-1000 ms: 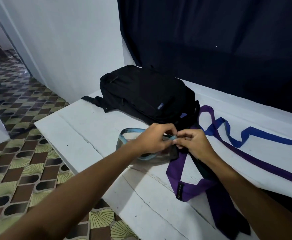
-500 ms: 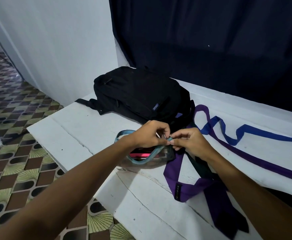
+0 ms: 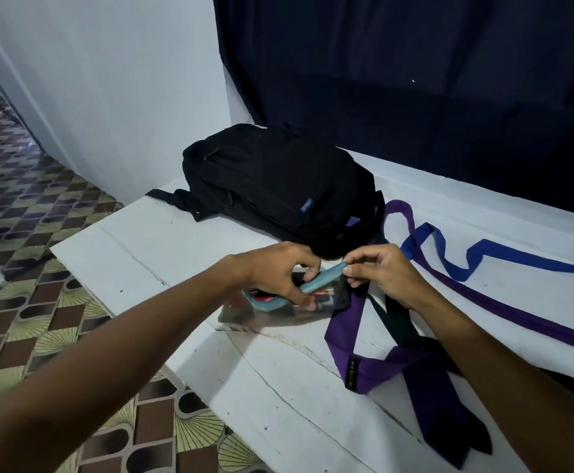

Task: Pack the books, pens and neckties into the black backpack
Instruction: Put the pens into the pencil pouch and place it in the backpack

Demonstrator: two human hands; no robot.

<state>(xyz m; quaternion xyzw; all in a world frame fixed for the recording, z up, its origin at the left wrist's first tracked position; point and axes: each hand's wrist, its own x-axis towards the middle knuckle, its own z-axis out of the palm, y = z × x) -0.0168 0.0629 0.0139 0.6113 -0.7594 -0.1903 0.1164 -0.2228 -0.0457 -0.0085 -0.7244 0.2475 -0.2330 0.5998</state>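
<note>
Pens' clear pouch [image 3: 278,310] — both hands, left [image 3: 275,273] and right [image 3: 382,273], pinch its blue zipper edge.

White table [image 3: 149,254], pale wall [image 3: 115,80], dark curtain [image 3: 415,80], patterned tile floor [image 3: 23,319]

Both hands pinch a clear pencil pouch [image 3: 278,310] by its teal rim: left hand [image 3: 275,273], right hand [image 3: 381,271]. The black backpack [image 3: 275,186] lies just beyond; neckties [image 3: 398,363] trail right.

Small blue tag on black backpack [image 3: 272,186] (lettering illegible)
</note>
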